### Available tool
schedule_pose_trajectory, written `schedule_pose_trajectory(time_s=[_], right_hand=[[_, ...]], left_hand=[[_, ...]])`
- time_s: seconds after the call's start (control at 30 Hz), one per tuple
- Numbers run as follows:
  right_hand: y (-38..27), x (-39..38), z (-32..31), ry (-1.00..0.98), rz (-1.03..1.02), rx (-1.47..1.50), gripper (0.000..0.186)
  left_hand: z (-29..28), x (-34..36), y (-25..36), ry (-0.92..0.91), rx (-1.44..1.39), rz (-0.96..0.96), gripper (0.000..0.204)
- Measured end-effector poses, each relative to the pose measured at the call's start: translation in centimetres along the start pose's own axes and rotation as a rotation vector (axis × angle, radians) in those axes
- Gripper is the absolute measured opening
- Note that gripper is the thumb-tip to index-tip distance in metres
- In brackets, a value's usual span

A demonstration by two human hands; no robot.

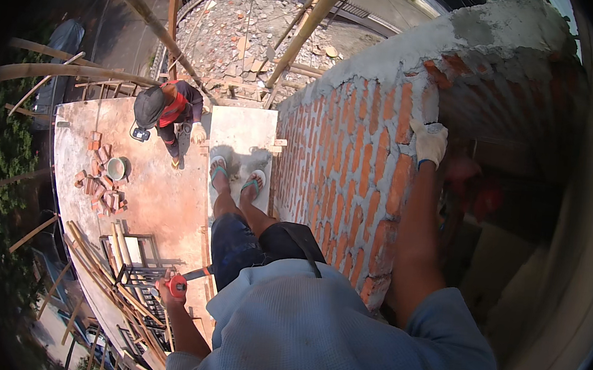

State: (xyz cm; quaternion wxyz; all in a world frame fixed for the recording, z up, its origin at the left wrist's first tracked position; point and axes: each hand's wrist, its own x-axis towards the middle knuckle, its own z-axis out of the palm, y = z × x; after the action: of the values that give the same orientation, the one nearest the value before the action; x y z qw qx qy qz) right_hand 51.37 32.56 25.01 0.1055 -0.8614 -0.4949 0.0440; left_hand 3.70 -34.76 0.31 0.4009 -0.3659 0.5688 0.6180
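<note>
My left hand (174, 290) is closed on a red tool (177, 287), with a flat dark strip running from it toward my shorts. My right hand (428, 141), in a white work glove, grips the mortared edge of the red brick wall (355, 155) beside an opening. My feet, in flip-flops, stand on a narrow pale board (244, 125) alongside that wall.
A co-worker (172, 114) in a cap, red vest and gloves stands lower left on a platform (161, 194) with loose bricks (102, 189), a green bucket (116, 168) and bamboo poles (82, 251). Scaffold poles (307, 24) rise above a rubble area (232, 35). A dark opening lies right.
</note>
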Motion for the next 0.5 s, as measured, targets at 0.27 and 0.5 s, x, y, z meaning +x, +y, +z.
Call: schedule_pose_trajectory(time_s=[0.27, 0.5], right_hand=[[2.9, 0.4, 2.2, 0.321, -0.099, 0.244, 0.092], [5.0, 0.7, 2.2, 0.360, -0.262, 0.255, 0.078]], left_hand=[[7.5, -1.3, 3.4, -0.047, 0.195, 0.092, 0.011], [14.9, -3.4, 5.1, -0.183, 0.326, 0.022, 0.062]])
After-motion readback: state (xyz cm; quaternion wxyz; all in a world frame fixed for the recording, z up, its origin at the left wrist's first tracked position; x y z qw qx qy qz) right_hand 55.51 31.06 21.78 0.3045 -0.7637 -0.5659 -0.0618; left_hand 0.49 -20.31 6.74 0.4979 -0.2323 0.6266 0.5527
